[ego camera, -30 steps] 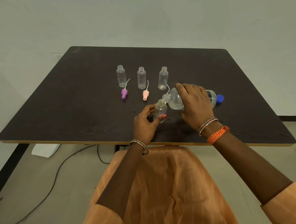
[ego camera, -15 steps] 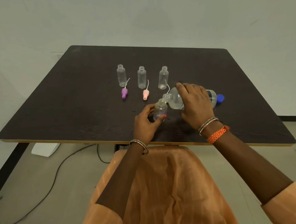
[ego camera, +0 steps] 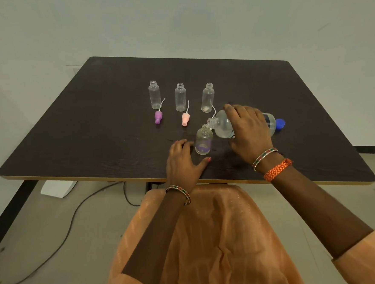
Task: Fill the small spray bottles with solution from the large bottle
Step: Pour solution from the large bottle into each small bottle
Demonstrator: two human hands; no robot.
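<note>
pouring in progress: right hand (ego camera: 249,129) clasps the tilted large clear plastic bottle (ego camera: 225,126), mouth over the small clear bottle (ego camera: 203,140) at table centre, left hand (ego camera: 183,160) open at its 7 o'clock; next, likely levelling off.

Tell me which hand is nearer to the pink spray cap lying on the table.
Left. The left hand rests on the table nearer the camera than the pink spray cap. The right hand grips the tilted large bottle, farther off to the cap's right.
</note>
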